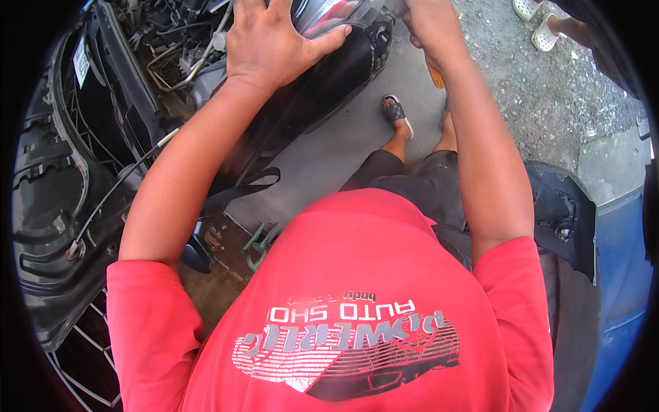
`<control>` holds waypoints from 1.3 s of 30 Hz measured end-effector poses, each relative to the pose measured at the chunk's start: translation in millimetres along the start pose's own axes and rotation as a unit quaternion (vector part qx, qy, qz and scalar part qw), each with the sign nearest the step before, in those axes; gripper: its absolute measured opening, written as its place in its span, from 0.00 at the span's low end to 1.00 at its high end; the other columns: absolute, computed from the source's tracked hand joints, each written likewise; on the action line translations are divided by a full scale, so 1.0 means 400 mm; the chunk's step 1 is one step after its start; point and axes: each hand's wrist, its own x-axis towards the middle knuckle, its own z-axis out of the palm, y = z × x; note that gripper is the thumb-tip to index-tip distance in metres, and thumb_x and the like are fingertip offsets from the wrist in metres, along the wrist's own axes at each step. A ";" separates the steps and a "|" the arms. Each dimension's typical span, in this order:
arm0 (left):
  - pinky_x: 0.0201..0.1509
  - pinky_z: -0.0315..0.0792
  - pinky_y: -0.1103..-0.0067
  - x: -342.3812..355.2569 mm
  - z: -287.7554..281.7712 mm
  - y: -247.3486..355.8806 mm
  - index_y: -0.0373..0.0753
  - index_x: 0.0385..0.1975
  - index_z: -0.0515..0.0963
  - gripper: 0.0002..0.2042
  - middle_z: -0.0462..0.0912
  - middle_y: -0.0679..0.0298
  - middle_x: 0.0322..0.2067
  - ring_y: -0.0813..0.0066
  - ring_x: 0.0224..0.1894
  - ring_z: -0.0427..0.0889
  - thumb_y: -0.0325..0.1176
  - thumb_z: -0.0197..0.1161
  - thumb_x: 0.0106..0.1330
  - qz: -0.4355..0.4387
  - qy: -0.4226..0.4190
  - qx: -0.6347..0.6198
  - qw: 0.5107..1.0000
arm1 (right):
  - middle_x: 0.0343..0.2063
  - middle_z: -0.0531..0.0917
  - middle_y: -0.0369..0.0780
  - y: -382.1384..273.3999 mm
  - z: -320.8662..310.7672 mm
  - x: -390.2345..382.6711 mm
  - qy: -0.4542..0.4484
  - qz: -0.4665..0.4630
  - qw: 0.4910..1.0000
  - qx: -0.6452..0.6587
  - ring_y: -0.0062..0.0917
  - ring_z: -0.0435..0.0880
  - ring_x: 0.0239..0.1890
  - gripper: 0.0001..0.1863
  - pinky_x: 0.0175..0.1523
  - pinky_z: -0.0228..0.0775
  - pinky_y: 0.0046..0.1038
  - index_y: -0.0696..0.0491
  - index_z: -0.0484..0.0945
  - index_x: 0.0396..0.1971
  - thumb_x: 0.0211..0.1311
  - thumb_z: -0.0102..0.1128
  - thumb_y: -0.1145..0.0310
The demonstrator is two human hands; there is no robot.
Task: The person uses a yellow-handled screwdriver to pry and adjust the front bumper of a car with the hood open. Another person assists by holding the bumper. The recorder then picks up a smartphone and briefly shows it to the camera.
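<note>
Your left hand [271, 42] lies flat, fingers spread, on the glossy black body panel [322, 75], which curves and slopes down toward the lower left over the concrete floor. The panel's upper face shines with reflections, and a clear lens piece sits at its top end, under your fingers. Your right hand [429, 27] is closed around an orange tool handle [435, 77]; only the handle's lower end shows below your palm, just right of the panel's top end.

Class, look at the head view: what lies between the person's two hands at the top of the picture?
In the head view, the glossy black body panel spans between left hand and right hand.
</note>
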 end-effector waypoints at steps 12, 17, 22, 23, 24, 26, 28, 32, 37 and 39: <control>0.75 0.68 0.48 0.021 0.001 -0.008 0.40 0.77 0.66 0.53 0.60 0.27 0.74 0.25 0.74 0.66 0.61 0.80 0.52 0.000 -0.003 -0.005 1.000 | 0.31 0.77 0.38 0.057 -0.012 -0.219 -0.080 0.237 0.942 0.223 0.21 0.72 0.26 0.18 0.32 0.74 0.28 0.59 0.73 0.64 0.81 0.47 0.69; 0.63 0.79 0.47 0.035 0.029 -0.012 0.51 0.78 0.66 0.53 0.63 0.33 0.74 0.29 0.71 0.72 0.70 0.78 0.53 0.008 0.011 0.015 1.000 | 0.36 0.80 0.45 0.090 -0.035 -0.411 -0.130 0.357 0.881 0.283 0.28 0.81 0.31 0.29 0.39 0.84 0.37 0.55 0.56 0.79 0.82 0.46 0.70; 0.63 0.79 0.46 0.031 0.030 -0.008 0.51 0.78 0.67 0.53 0.63 0.33 0.74 0.28 0.71 0.72 0.70 0.78 0.53 0.011 0.014 0.021 1.000 | 0.42 0.79 0.44 0.067 -0.032 -0.537 -0.171 0.436 0.847 0.251 0.25 0.79 0.31 0.37 0.35 0.82 0.31 0.55 0.50 0.83 0.77 0.50 0.76; 0.63 0.79 0.46 0.031 0.026 -0.004 0.51 0.78 0.67 0.53 0.63 0.33 0.74 0.28 0.71 0.72 0.70 0.78 0.53 0.004 0.009 0.018 1.000 | 0.44 0.79 0.44 0.082 -0.047 -0.547 -0.181 0.422 0.855 0.241 0.24 0.79 0.31 0.38 0.35 0.81 0.30 0.56 0.50 0.83 0.77 0.50 0.76; 0.63 0.79 0.46 0.032 0.021 -0.003 0.51 0.78 0.67 0.53 0.63 0.33 0.74 0.27 0.71 0.72 0.70 0.78 0.53 -0.002 0.004 0.016 1.000 | 0.45 0.79 0.44 0.090 -0.063 -0.550 -0.191 0.408 0.862 0.231 0.24 0.78 0.31 0.38 0.35 0.81 0.28 0.57 0.51 0.83 0.76 0.50 0.76; 0.64 0.78 0.46 0.031 0.020 -0.008 0.51 0.78 0.68 0.53 0.63 0.33 0.74 0.27 0.71 0.72 0.70 0.78 0.52 0.000 0.012 0.013 1.000 | 0.47 0.81 0.44 0.070 -0.104 -0.487 -0.198 0.330 0.891 0.239 0.23 0.79 0.31 0.37 0.34 0.80 0.26 0.58 0.53 0.82 0.76 0.51 0.76; 0.64 0.78 0.46 0.021 0.018 -0.008 0.51 0.77 0.68 0.53 0.63 0.33 0.74 0.27 0.71 0.72 0.70 0.78 0.52 0.000 0.014 0.013 1.000 | 0.47 0.82 0.44 0.027 -0.121 -0.420 -0.198 0.273 0.914 0.226 0.22 0.79 0.30 0.35 0.32 0.78 0.24 0.59 0.58 0.81 0.77 0.52 0.75; 0.65 0.78 0.47 0.031 0.018 0.004 0.50 0.77 0.68 0.51 0.64 0.35 0.74 0.29 0.72 0.71 0.70 0.76 0.54 -0.006 0.011 0.013 1.000 | 0.41 0.83 0.42 -0.044 -0.078 -0.305 -0.188 0.197 0.955 0.118 0.20 0.81 0.28 0.30 0.30 0.75 0.23 0.58 0.67 0.78 0.77 0.52 0.74; 0.75 0.68 0.48 0.027 -0.005 0.000 0.39 0.77 0.66 0.54 0.61 0.28 0.73 0.26 0.74 0.65 0.61 0.80 0.52 -0.011 -0.001 -0.015 1.000 | 0.34 0.83 0.39 -0.053 -0.045 -0.245 -0.182 0.185 0.965 0.037 0.19 0.81 0.25 0.29 0.28 0.74 0.23 0.56 0.72 0.75 0.76 0.51 0.74; 0.75 0.68 0.47 0.025 -0.007 0.002 0.39 0.77 0.66 0.54 0.61 0.28 0.73 0.26 0.74 0.65 0.61 0.80 0.52 -0.021 -0.007 -0.026 0.999 | 0.32 0.83 0.39 -0.070 -0.051 -0.237 -0.184 0.193 0.964 0.016 0.19 0.80 0.23 0.29 0.27 0.74 0.24 0.55 0.73 0.75 0.75 0.51 0.74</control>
